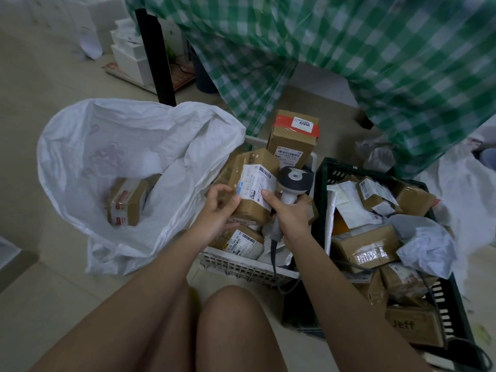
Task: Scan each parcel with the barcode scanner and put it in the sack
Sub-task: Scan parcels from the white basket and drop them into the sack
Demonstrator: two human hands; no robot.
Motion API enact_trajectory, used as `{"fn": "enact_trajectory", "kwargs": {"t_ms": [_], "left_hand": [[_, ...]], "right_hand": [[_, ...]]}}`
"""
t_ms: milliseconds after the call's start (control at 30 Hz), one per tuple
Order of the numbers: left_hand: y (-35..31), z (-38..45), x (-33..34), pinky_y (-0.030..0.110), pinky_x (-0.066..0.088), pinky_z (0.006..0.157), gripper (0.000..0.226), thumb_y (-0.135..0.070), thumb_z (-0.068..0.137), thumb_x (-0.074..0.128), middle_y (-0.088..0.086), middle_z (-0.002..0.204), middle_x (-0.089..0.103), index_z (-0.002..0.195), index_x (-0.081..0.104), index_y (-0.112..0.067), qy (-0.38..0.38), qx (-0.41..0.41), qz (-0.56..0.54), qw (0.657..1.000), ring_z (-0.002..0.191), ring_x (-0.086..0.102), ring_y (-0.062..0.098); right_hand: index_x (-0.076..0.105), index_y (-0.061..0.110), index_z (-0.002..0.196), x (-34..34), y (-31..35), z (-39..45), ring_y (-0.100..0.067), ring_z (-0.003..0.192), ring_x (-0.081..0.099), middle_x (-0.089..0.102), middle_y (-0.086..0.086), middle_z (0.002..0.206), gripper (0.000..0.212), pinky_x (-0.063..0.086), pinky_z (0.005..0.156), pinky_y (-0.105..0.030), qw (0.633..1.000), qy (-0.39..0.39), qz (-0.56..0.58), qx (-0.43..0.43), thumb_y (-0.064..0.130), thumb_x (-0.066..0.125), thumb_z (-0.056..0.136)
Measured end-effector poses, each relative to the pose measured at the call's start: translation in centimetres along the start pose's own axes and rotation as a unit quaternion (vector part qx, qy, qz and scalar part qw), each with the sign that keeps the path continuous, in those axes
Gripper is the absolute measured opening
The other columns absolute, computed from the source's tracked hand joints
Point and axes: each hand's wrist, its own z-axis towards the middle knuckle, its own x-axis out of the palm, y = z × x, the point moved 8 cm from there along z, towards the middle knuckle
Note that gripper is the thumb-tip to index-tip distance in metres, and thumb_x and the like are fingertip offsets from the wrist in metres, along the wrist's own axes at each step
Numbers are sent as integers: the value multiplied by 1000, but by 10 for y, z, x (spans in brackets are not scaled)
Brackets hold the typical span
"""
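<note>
My left hand (220, 208) grips a brown cardboard parcel (252, 183) with a white barcode label, held above the white crate (241, 267). My right hand (288, 213) grips the handle of the grey barcode scanner (294, 181), whose head sits right beside the parcel's label; my right thumb touches the label. The white sack (112, 146) lies open on the floor to the left, with one taped brown parcel (127, 202) inside. More parcels fill the white crate, including a tall box with red tape (294, 135).
A dark green crate (453, 304) at the right holds several boxes and mailer bags. A green checked cloth (349, 49) hangs over a table behind, with a black table leg (155, 49). White boxes stand at back left. My knees are at the bottom.
</note>
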Motion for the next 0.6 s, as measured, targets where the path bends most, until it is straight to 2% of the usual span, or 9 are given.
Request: {"fn": "enact_trajectory", "kwargs": {"t_ms": [67, 133, 200, 300, 367, 433, 467, 533, 600], "left_hand": [[3, 1, 2, 36, 59, 78, 44, -37, 84, 69, 4, 127, 48, 116, 40, -33, 11, -3, 7, 1000, 100, 66, 19], [8, 4, 0, 40, 58, 84, 75, -50, 67, 82, -1, 128, 46, 123, 35, -34, 7, -10, 24, 1000, 107, 63, 19], [13, 6, -3, 39, 54, 92, 99, -51, 55, 85, -4, 128, 45, 132, 26, -32, -2, -17, 54, 998, 112, 57, 15], [13, 12, -11, 25, 49, 90, 100, -29, 67, 86, -4, 128, 47, 142, 20, -19, -40, -2, 105, 994, 108, 54, 8], [8, 16, -22, 28, 47, 93, 100, -27, 65, 87, -1, 130, 47, 143, 25, -16, -68, 27, 176, 982, 113, 51, 12], [3, 18, -30, 35, 41, 104, 103, -31, 60, 87, 4, 135, 42, 144, 30, -16, -76, 62, 270, 958, 122, 45, 19], [2, 19, -32, 33, 37, 106, 102, -29, 62, 86, 8, 137, 37, 146, 29, -17, -73, 71, 321, 942, 126, 40, 23], [1, 19, -34, 33, 31, 105, 100, -25, 68, 83, 12, 141, 27, 149, 24, -19, -67, 78, 397, 912, 130, 30, 29], [-3, 19, -34, 34, 30, 105, 100, -25, 71, 82, 14, 143, 24, 151, 21, -18, -64, 94, 439, 891, 130, 27, 31]], "right_hand": [[42, 18, 134, 2, 0, 0, -17, 108, 63, 63, -2, 123, 82, 55, 91, -42, 1000, -6, 0, -3, 24, 88, 66], [40, 17, 135, 4, 2, -1, -17, 109, 62, 62, -2, 124, 83, 55, 91, -43, 1000, -4, 3, -9, 20, 87, 67], [38, 17, 137, 6, 3, -2, -17, 110, 61, 61, -2, 124, 82, 54, 92, -41, 1000, 0, -4, -11, 18, 85, 69], [43, 18, 136, 6, 5, -2, -15, 110, 60, 63, 2, 121, 70, 51, 93, -35, 999, 1, -28, -17, 23, 80, 76], [51, 17, 130, 1, 8, -4, -13, 102, 63, 65, 2, 114, 55, 53, 86, -31, 998, 11, -53, -14, 28, 75, 82], [57, 14, 120, -6, 11, -7, -12, 82, 66, 68, -2, 99, 40, 55, 72, -29, 996, 38, -81, -1, 28, 71, 85], [59, 11, 111, -8, 14, -10, -12, 70, 63, 67, -4, 87, 29, 53, 66, -28, 993, 60, -98, 3, 25, 69, 87], [57, 8, 89, -12, 15, -18, -11, 53, 53, 58, -4, 64, 10, 47, 57, -27, 983, 113, -142, 4, 14, 66, 88], [54, 7, 79, -15, 13, -28, -10, 47, 48, 51, -1, 53, 13, 42, 52, -26, 970, 149, -193, 1, 7, 63, 87]]}}
